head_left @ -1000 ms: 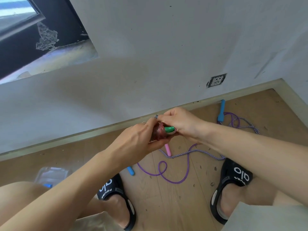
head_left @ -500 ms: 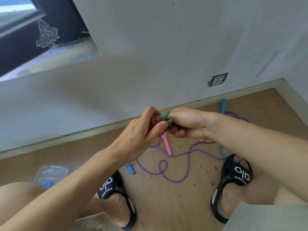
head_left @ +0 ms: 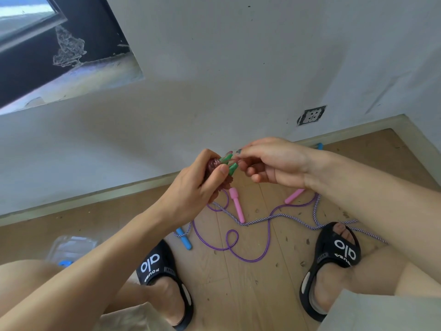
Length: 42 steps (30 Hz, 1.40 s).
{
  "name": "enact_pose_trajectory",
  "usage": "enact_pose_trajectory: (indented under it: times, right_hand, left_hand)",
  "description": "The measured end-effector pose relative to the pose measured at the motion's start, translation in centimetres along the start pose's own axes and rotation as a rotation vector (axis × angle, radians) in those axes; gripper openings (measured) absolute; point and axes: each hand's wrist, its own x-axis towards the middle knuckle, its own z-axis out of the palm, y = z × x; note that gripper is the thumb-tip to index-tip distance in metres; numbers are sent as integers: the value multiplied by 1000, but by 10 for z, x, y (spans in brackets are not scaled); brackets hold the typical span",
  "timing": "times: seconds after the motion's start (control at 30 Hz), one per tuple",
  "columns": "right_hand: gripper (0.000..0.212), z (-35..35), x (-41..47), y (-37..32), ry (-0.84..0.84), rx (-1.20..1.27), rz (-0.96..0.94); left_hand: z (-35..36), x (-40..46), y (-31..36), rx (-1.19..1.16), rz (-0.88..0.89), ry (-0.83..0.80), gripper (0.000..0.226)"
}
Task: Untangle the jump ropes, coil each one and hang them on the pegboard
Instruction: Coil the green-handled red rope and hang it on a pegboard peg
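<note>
At frame centre, left hand [head_left: 191, 187] is gripping a coiled dark-red jump rope [head_left: 212, 166]; right hand [head_left: 274, 163] is pinching its green handles [head_left: 229, 162] above the wooden floor [head_left: 238, 283].

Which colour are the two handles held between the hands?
Green handles, seen in the head view, the only view.

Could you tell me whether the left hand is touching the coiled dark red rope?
Touching. The head view shows the left hand wrapped round the coiled dark red rope, thumb pressed against its green handles.
</note>
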Motion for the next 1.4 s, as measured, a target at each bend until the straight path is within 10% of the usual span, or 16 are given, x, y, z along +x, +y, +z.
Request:
enact_pose_trajectory:
  times: [1.4]
  right_hand:
    - [14,11,-12,12,84,383,-43]
  left_hand:
    - [5,11,-8,241,174,61,24]
